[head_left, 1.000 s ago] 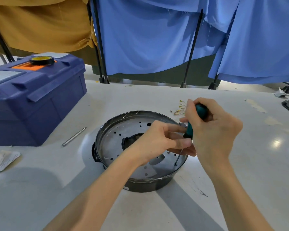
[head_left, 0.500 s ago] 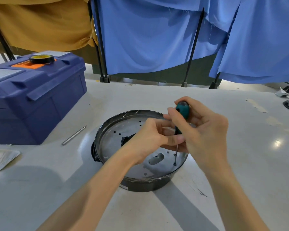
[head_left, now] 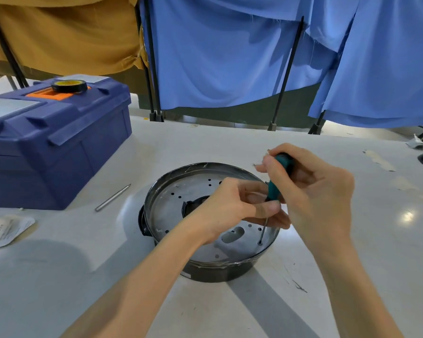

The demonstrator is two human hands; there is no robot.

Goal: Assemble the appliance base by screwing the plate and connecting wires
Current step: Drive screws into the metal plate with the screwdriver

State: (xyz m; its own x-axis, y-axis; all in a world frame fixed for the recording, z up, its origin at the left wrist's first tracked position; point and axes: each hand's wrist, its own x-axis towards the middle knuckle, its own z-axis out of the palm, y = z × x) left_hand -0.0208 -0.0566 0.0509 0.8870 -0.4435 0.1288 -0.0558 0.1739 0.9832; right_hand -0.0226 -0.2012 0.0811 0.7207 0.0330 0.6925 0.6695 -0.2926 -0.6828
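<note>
Bright, even overhead light fills the scene. Two small glare spots sit on the glossy tabletop (head_left: 205,147) — one near its right edge, one at its left edge. Soft grey forearm shadows spread toward the near edge, and a dim ring surrounds the appliance base (head_left: 205,274). Wide-angle bowing bends the curtain poles (head_left: 288,69) — the right hand (head_left: 315,191) looks slightly smeared around the screwdriver (head_left: 272,189).

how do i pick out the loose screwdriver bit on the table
Start at the big blue toolbox on the left of the white table. Between its near right corner and the round appliance base lies the screwdriver bit. It is thin, bare silver, handleless, unlike the teal screwdriver.
</note>
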